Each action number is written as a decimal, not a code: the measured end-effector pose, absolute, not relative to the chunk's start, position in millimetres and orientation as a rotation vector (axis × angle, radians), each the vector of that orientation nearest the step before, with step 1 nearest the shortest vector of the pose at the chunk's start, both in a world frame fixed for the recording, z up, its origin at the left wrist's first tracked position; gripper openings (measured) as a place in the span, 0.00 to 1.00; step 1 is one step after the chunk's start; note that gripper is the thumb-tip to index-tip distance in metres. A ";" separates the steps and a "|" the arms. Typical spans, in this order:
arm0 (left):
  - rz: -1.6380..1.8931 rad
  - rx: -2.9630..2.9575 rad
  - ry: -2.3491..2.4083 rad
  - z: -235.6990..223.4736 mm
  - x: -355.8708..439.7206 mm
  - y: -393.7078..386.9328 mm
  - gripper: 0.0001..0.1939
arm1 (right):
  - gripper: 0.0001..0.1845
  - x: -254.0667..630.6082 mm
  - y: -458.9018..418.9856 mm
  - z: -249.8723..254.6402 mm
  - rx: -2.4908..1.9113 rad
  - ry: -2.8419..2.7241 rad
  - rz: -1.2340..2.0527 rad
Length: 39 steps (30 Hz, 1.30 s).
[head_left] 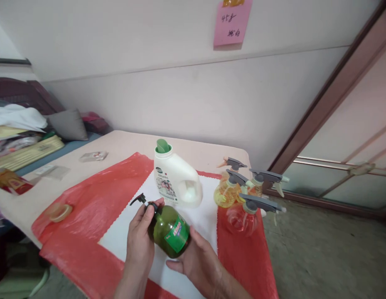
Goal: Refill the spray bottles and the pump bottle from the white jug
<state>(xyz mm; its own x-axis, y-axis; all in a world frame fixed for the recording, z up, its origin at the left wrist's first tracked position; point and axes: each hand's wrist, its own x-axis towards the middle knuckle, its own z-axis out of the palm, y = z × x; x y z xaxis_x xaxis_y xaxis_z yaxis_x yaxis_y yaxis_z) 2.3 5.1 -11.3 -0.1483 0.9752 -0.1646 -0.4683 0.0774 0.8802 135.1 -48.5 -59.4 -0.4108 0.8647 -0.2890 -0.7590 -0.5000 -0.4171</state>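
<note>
A green pump bottle (169,230) with a black pump head and a green label is tilted over the white cloth (208,216). My left hand (139,238) is closed around its neck and pump collar. My right hand (197,257) cups the bottle's base from below. Just behind stands a white detergent jug (175,180) with a green cap and a handle hole.
Several spray bottles (242,195) with grey triggers, yellow and pink, stand at the table's right corner. A red plastic sheet (93,207) covers the table. A tape roll (58,211) and small packets lie to the left. Bedding is piled far left; a sliding door stands at right.
</note>
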 end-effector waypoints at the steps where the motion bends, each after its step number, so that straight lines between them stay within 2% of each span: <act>1: 1.439 0.664 1.039 -11.2 1.6 5.6 0.18 | 0.32 135.6 -48.8 -58.2 -0.571 -0.279 1.981; 4: 1.409 0.671 1.033 -10.4 0.7 5.4 0.17 | 0.29 135.5 -46.6 -60.8 -0.650 -0.233 2.030; 5: 1.395 0.678 1.020 -10.0 1.1 4.8 0.16 | 0.30 135.0 -45.2 -63.1 -0.684 -0.206 2.082; 9: 1.303 0.747 0.977 -9.9 4.9 1.3 0.15 | 0.47 133.1 -41.7 -69.8 -0.751 -0.133 2.249; 11: 1.291 0.773 1.000 -11.1 6.2 0.7 0.16 | 0.48 133.5 -42.3 -68.7 -0.781 -0.101 2.231; 12: 1.305 0.776 1.022 -11.9 6.2 1.1 0.17 | 0.45 133.9 -43.2 -67.2 -0.772 -0.096 2.188; 15: 1.362 0.755 1.075 -13.5 3.9 3.6 0.20 | 0.28 134.8 -45.9 -63.3 -0.662 -0.121 2.038; 18: 1.356 0.741 1.067 -12.6 0.8 5.0 0.21 | 0.25 134.1 -46.6 -65.8 -0.618 -0.125 2.031; 19: 1.347 0.741 1.054 -11.7 0.3 4.7 0.20 | 0.26 133.5 -46.2 -68.1 -0.634 -0.114 2.061; 23: 1.259 0.788 1.012 -9.1 1.8 1.3 0.20 | 0.49 130.5 -44.9 -75.8 -0.741 -0.063 2.239; 25: 1.240 0.816 1.025 -9.3 3.0 0.3 0.22 | 0.52 129.2 -46.1 -74.8 -0.767 -0.046 2.252; 26: 1.251 0.816 1.037 -9.7 3.2 0.3 0.23 | 0.50 128.8 -47.3 -73.2 -0.734 -0.052 2.224; 29: 1.296 0.767 1.046 -10.5 2.3 1.4 0.22 | 0.32 128.5 -51.0 -67.6 -0.507 -0.136 2.074; 32: 1.278 0.757 1.018 -9.2 1.2 2.2 0.19 | 0.28 130.2 -51.5 -66.9 -0.445 -0.172 2.042; 36: 1.232 0.777 1.016 -6.7 3.7 0.9 0.19 | 0.48 132.2 -48.1 -68.8 -0.617 -0.096 2.256; 39: 1.232 0.791 1.037 -7.4 5.2 1.3 0.19 | 0.51 129.4 -45.9 -67.6 -0.874 -0.184 2.230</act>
<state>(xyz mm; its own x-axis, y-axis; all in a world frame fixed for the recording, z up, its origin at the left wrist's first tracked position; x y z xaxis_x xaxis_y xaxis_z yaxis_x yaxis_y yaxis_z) 5.2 1.3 -7.4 0.0162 0.9809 -0.1938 -0.3579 0.1866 0.9149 129.4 -45.9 -67.6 -0.5087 0.6739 -0.5358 -0.5770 -0.7288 -0.3687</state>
